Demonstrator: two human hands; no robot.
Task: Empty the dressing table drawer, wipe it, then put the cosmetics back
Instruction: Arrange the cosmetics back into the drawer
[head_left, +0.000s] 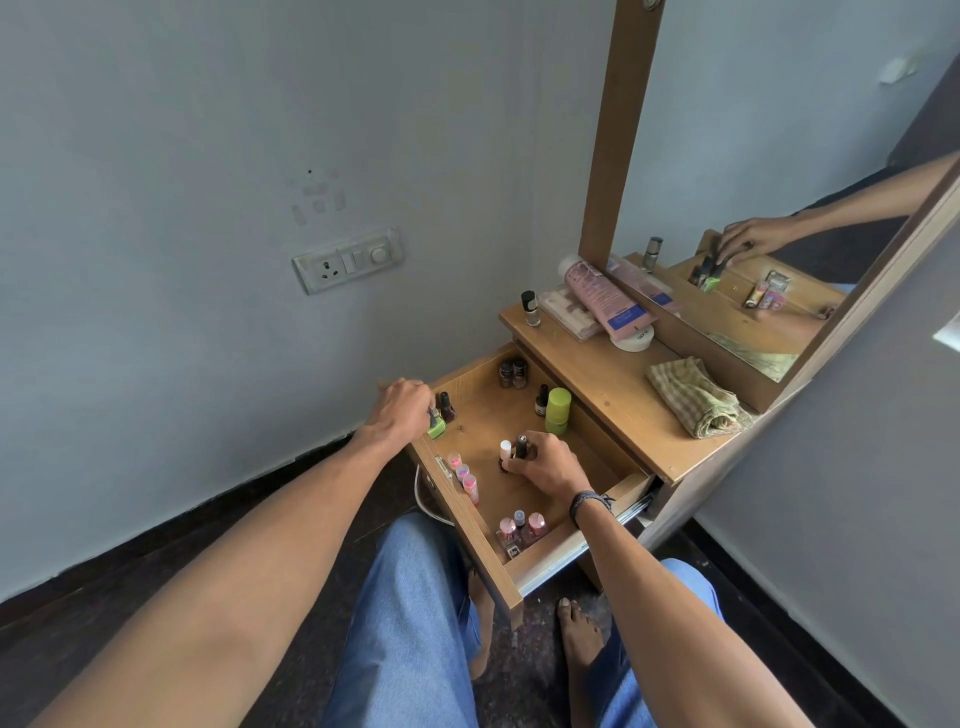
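Observation:
The wooden drawer (571, 540) stands pulled out below the dressing table top (618, 395). My left hand (400, 410) is at its far left corner, closed on a small green nail polish bottle (436, 427) beside a dark bottle (445, 406). My right hand (545, 465) is in the drawer's middle, gripping two small bottles, one white-capped (505, 449) and one black-capped (521, 446). Pink tubes (462, 475) line the left wall. Pink bottles (522, 530) stand at the near corner. A green container (557, 410) stands at the right wall.
On the table top lie a folded checked cloth (696, 397), a pink tube (602, 296), a flat palette and a silver polish bottle (530, 308). A mirror (779, 208) rises behind. A wall socket (348, 260) is to the left. My knees and bare feet are under the drawer.

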